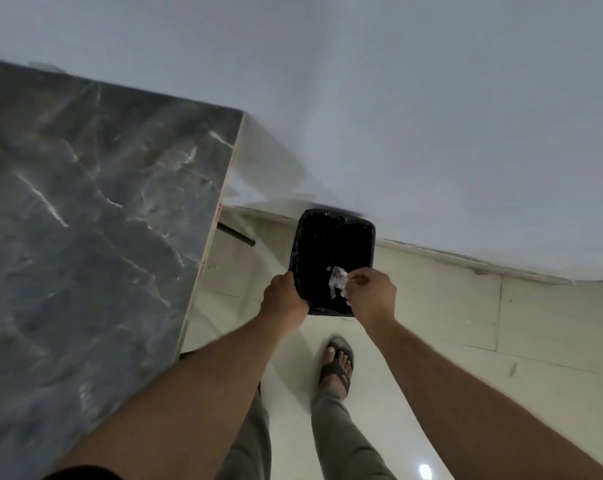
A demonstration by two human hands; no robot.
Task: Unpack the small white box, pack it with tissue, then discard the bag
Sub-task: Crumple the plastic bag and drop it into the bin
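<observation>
A black bin (334, 244) lined with a dark liner stands on the pale floor against the wall. My left hand (284, 301) grips the bin's near left rim. My right hand (371, 291) hovers over the bin's near right corner and pinches a small crumpled clear plastic bag (338, 280) above the opening. The small white box and the tissue are not in view.
A dark marbled table (85, 220) fills the left side, its edge just left of the bin. A black table leg (236, 235) shows under it. My sandalled foot (338, 365) stands on the cream tiled floor (466, 341) in front of the bin. A white wall (431, 133) runs behind.
</observation>
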